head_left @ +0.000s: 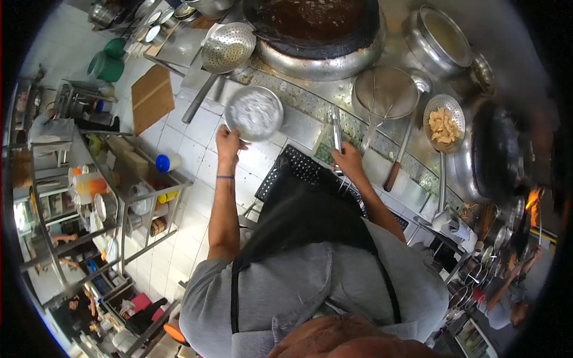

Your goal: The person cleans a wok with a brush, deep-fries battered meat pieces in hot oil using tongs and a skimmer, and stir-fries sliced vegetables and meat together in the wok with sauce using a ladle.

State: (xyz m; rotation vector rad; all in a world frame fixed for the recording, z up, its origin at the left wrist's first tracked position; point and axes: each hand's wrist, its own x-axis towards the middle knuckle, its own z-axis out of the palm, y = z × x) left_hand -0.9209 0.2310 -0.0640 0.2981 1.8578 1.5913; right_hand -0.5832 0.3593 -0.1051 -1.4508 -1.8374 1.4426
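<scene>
My left hand [228,142] grips the near rim of a round metal bowl [278,126], its fingers closed on the edge. Something whitish and uneven shows inside the bowl, held out over the tiled floor beside the stove counter. In my right hand [347,158] is a pair of metal tongs [336,128], pointing away from me toward the counter edge. Close to the bowl, a perforated ladle [228,49] lies with its handle toward me. To the right of the tongs, a wire-mesh strainer [385,89] rests on the counter.
A large dark wok [310,27] sits on the stove ahead. On the right, a perforated ladle [452,143] holds fried pieces [443,125], near another wok [495,149]. Flame [533,203] rises at far right beside another person [507,304]. Metal shelving [122,232] stands left.
</scene>
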